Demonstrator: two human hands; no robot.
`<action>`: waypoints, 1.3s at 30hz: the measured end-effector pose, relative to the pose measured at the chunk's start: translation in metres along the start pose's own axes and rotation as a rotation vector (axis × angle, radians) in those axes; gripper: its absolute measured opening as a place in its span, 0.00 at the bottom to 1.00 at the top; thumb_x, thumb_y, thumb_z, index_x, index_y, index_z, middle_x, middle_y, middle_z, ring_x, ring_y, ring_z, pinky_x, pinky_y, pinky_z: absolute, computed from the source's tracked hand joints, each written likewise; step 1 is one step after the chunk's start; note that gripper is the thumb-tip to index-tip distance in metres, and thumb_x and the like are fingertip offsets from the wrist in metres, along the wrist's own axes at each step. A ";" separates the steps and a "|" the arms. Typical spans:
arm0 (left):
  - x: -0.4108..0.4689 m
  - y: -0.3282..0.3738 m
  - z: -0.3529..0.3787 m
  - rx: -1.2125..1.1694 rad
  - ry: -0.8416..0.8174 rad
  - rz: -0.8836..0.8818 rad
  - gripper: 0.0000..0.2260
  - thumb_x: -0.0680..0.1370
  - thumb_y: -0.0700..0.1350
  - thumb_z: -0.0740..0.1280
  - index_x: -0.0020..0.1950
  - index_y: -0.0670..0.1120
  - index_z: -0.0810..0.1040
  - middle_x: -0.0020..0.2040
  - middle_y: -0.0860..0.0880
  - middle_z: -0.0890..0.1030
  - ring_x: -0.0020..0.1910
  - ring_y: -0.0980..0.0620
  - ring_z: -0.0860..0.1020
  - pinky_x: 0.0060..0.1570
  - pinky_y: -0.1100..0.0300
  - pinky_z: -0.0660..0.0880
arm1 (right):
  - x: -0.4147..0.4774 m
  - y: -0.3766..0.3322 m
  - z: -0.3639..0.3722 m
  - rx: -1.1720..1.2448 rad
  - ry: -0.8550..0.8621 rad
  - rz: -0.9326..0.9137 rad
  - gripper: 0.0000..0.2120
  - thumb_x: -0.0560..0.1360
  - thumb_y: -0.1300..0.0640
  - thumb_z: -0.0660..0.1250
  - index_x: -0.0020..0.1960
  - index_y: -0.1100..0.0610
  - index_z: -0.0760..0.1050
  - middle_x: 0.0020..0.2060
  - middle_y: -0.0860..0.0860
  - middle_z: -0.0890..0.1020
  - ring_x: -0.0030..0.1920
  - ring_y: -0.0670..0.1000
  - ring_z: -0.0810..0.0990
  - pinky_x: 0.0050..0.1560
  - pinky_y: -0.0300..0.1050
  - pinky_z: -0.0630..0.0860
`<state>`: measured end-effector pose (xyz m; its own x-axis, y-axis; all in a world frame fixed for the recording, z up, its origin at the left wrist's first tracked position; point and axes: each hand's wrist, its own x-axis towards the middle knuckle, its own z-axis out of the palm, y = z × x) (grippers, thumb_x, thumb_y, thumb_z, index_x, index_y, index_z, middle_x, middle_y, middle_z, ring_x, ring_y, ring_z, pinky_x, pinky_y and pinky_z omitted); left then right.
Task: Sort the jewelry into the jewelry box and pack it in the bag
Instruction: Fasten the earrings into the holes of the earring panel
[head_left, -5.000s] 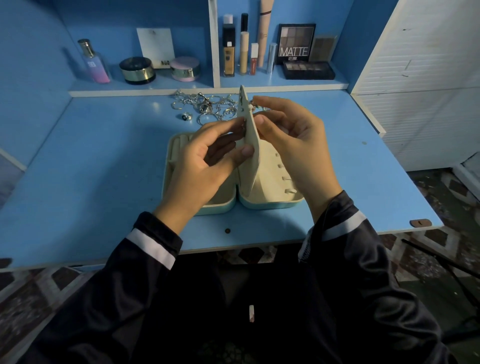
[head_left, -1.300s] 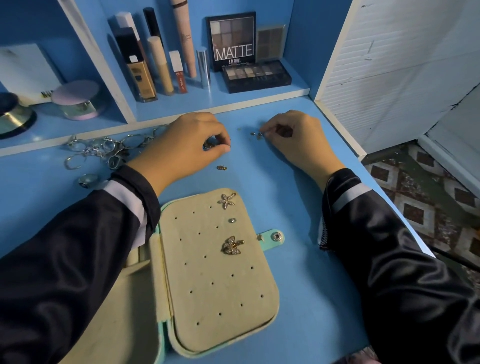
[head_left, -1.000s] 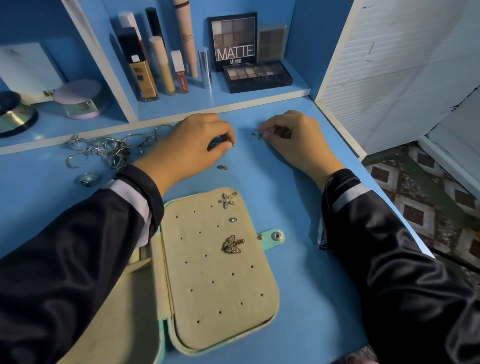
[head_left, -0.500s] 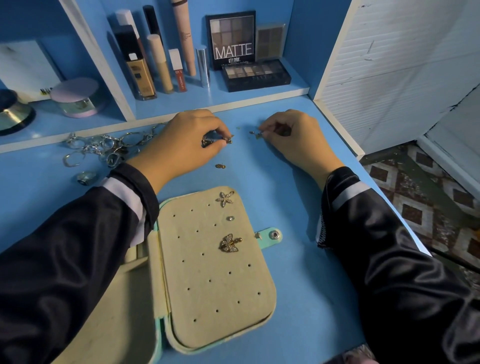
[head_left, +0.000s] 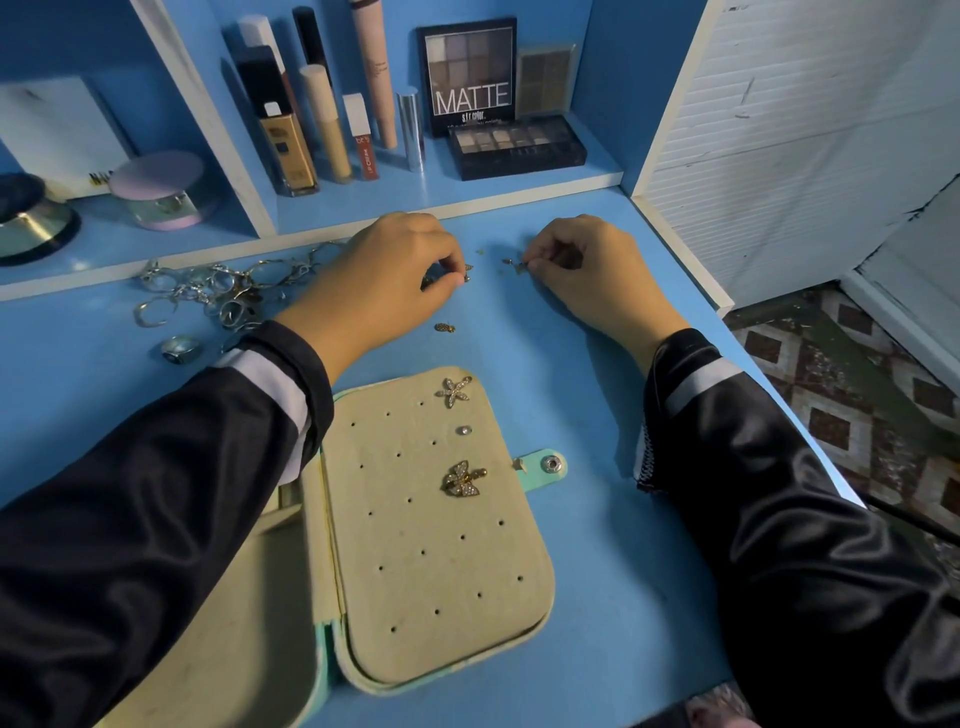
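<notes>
Three earrings (head_left: 453, 391) are pinned to the perforated pad of the open jewelry box (head_left: 431, 571), which lies flat on the blue desk (head_left: 597, 519). Beyond it, the left hand (head_left: 384, 280) pinches a small gold charm (head_left: 467, 270); the right hand (head_left: 587, 270) pinches a second charm (head_left: 518, 266). Loose rings (head_left: 218, 291) lie far left.

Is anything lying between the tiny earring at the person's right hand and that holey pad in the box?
Nothing visible does. Only blue desk lies between the earring pinched by the right hand and the pad, whose near holes are free.
</notes>
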<state>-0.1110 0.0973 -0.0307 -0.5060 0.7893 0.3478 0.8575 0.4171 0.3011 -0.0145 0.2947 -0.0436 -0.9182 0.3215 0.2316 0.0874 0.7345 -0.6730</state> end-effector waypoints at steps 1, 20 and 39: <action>0.000 0.000 0.000 -0.001 -0.003 0.000 0.04 0.78 0.42 0.69 0.49 0.43 0.83 0.49 0.48 0.80 0.50 0.49 0.76 0.51 0.56 0.73 | 0.000 0.000 0.000 -0.003 0.000 0.000 0.05 0.74 0.63 0.68 0.43 0.53 0.80 0.42 0.50 0.77 0.37 0.43 0.72 0.39 0.26 0.67; 0.000 0.002 -0.004 0.035 -0.083 0.047 0.09 0.81 0.41 0.65 0.58 0.47 0.83 0.52 0.47 0.79 0.54 0.48 0.76 0.51 0.60 0.67 | 0.001 0.003 0.000 0.024 0.018 0.000 0.04 0.75 0.63 0.66 0.45 0.57 0.79 0.41 0.50 0.79 0.39 0.46 0.73 0.37 0.27 0.66; -0.002 0.006 -0.003 -0.230 -0.009 -0.099 0.02 0.78 0.41 0.68 0.48 0.47 0.79 0.47 0.50 0.78 0.43 0.58 0.74 0.43 0.77 0.64 | 0.000 0.001 -0.002 0.049 0.023 0.008 0.03 0.76 0.62 0.65 0.46 0.57 0.78 0.43 0.52 0.81 0.43 0.52 0.77 0.41 0.35 0.71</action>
<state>-0.1055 0.0968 -0.0269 -0.5850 0.7539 0.2989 0.7595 0.3800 0.5280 -0.0139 0.2963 -0.0429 -0.9084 0.3415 0.2413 0.0757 0.7019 -0.7082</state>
